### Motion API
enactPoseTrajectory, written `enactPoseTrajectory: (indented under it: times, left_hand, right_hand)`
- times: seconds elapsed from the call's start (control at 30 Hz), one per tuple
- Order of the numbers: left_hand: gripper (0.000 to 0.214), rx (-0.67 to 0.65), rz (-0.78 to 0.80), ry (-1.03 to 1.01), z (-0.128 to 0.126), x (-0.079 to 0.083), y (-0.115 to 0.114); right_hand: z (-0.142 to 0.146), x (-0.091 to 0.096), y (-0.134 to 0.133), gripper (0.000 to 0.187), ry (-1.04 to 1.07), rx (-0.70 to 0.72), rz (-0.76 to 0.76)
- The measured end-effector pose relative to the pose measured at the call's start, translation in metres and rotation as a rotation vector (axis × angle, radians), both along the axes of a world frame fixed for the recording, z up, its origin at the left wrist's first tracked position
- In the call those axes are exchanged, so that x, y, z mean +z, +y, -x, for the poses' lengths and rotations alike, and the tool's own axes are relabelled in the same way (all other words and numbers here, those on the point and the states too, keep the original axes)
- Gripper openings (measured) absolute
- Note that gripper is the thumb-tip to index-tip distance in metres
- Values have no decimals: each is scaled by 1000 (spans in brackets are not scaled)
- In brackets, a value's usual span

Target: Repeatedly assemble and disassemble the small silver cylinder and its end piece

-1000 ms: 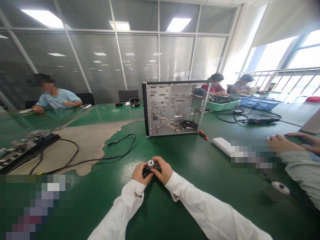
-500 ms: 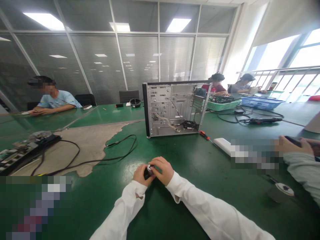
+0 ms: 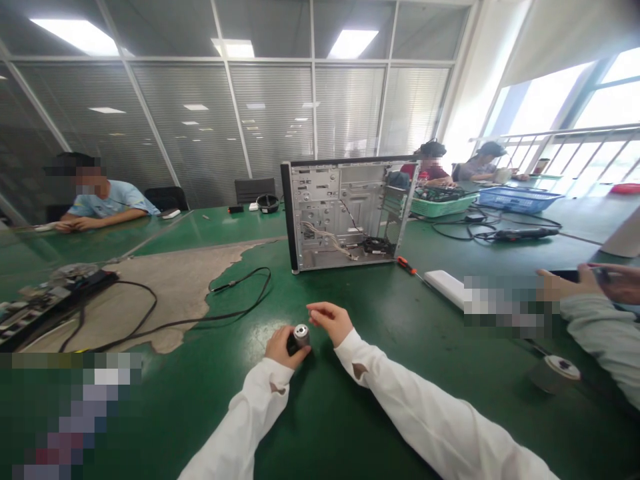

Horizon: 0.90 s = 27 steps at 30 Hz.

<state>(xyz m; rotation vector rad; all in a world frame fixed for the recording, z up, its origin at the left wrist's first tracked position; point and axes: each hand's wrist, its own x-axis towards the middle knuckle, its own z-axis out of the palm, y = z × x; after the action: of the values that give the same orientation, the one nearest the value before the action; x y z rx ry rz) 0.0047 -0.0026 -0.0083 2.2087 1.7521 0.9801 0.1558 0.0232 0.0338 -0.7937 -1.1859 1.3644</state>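
Your left hand (image 3: 283, 348) grips the metal cylinder (image 3: 301, 338) round its side, well in from the far edge of the table (image 3: 345, 433), base contact unclear; your right hand (image 3: 334, 323) is just beside it, apart, fingers curled, can't tell whether they pinch anything. Judged stiff, dense for its size, not fragile, smooth enough to slip: best held round the barrel, thumb opposing fingers, clear of the top face.

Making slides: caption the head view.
Left hand holds a metal cylinder, right hand apart, before an open computer case.
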Motion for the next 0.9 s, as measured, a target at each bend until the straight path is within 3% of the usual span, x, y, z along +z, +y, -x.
enactPoseTrajectory:
  times: [0.1, 0.4, 0.63, 0.9]
  left_hand:
    - [32, 4, 4, -4, -1, 2, -1]
    - [32, -3, 2, -14, 0, 2, -1]
    - [33, -22, -19, 13, 1, 1, -1]
    - [32, -13, 13, 2, 0, 2, -1]
  right_hand:
    - [-6, -15, 14, 20, 229, 72, 257]
    - [-16, -28, 24, 24, 450, 232, 479]
    - [-14, -31, 21, 26, 436, 325, 489]
    - [-16, -24, 12, 20, 442, 497, 382]
